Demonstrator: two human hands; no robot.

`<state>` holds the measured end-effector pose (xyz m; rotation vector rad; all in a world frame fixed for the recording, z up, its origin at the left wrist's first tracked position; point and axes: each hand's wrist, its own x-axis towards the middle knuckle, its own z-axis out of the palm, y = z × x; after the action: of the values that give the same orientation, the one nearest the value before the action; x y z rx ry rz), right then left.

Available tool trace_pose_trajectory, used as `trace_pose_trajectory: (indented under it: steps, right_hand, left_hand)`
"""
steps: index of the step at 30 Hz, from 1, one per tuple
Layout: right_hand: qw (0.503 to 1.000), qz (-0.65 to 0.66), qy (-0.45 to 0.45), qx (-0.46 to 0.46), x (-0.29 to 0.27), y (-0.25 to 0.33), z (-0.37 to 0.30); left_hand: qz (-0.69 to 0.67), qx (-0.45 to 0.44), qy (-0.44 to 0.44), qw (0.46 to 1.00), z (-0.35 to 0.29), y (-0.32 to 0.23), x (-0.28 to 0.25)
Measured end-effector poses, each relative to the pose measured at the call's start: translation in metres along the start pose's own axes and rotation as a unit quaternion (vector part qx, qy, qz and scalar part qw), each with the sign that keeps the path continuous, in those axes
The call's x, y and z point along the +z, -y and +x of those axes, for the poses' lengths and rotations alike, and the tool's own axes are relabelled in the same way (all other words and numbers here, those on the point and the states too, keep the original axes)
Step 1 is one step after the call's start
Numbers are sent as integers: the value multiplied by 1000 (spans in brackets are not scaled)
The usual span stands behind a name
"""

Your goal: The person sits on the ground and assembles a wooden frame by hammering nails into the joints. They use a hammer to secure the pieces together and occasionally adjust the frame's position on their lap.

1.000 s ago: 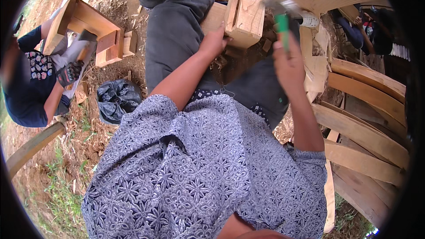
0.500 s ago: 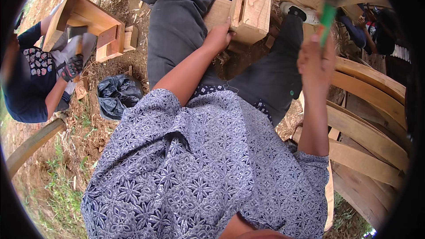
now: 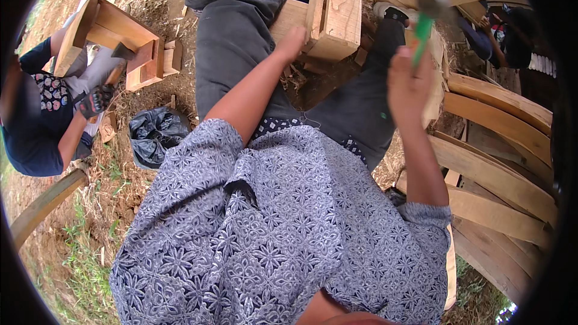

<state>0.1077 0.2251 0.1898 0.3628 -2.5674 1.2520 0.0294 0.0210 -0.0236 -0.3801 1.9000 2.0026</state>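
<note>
Wrapping right hand [image 3: 411,84] round green-handled hammer [image 3: 425,21], raised to the right of wooden box [image 3: 340,24] and apart from it. With left hand [image 3: 292,45] at box's near left corner; cannot tell whether pinching or merely touching. Seen between dark trouser legs [image 3: 235,48]: box, above wood scraps [image 3: 290,77].

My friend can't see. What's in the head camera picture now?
A person's right grip holds a green-handled hammer with a metal head, while their blurred left grip is right by a pale, boxy wooden piece. At left, a co-worker in a dark top is beside an angular brown wooden frame; at right are curved light-brown wooden planks.
</note>
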Motion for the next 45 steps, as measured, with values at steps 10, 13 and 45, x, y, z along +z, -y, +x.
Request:
trace_pose_trajectory:
  steps: [10, 13, 45]
  right_hand:
    - [978, 184, -9, 100, -18, 25, 21]
    - [995, -88, 42, -9, 8, -11, -3]
    - [952, -105, 268, 107, 5, -59, -19]
  left_hand:
    - [-53, -103, 66, 991, 20, 18, -12]
    - [-58, -99, 75, 991, 11, 4, 1]
    - [-68, -112, 101, 986, 0, -6, 9]
